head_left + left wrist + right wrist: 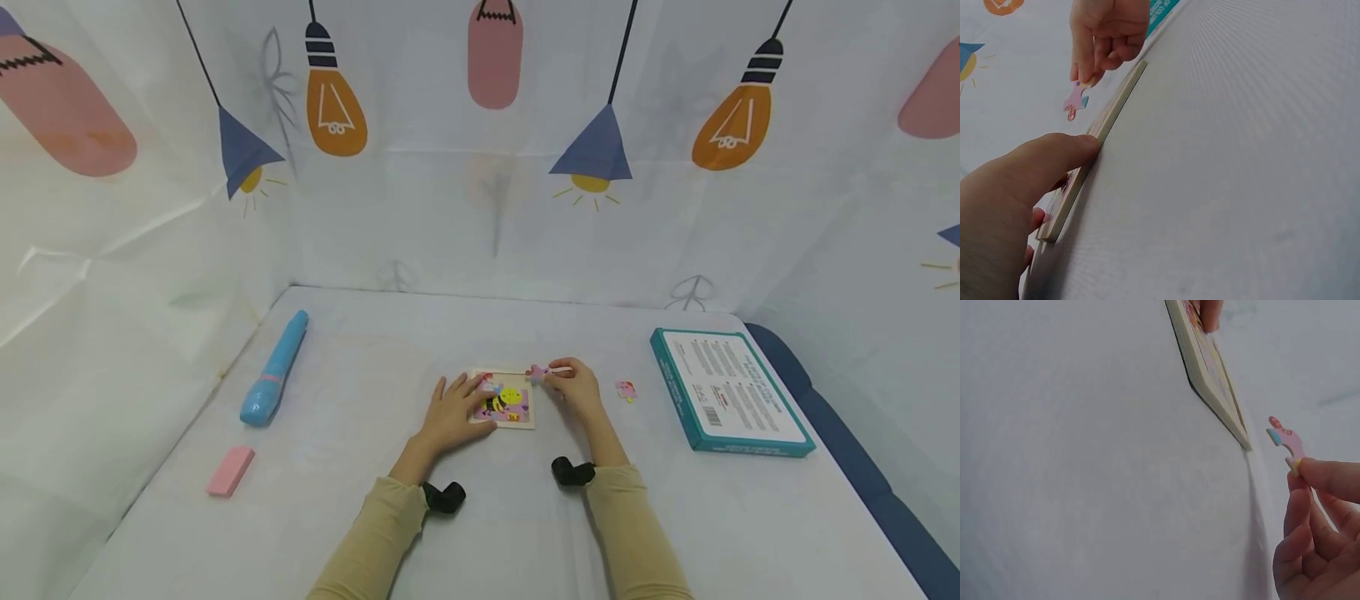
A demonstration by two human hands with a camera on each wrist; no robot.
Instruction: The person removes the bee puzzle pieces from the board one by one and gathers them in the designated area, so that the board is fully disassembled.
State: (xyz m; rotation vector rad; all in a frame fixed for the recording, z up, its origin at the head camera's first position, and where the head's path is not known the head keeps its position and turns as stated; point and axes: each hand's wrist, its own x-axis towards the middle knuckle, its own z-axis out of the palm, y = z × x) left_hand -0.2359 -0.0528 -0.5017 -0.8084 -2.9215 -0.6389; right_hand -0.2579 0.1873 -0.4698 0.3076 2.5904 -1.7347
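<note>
A small wooden puzzle board (534,414) with a bee picture lies on the table in the head view. My left hand (452,417) rests across its left side, fingers spread and fairly straight. In the left wrist view the left thumb (1054,159) touches the board's near edge. My right hand (579,389) pinches a pink puzzle piece (536,374) between thumb and fingertips, just off the board's upper right corner. The right wrist view shows that piece (1286,439) held above the table, apart from the board, with red and blue marks. Part of the bee picture is hidden by the left hand.
Another puzzle piece (626,390) lies right of the right hand. Farther right is a teal-edged box (735,392). On the left are a blue pen-shaped device (275,371) and a pink block (231,472). A printed white curtain (420,225) stands behind the table.
</note>
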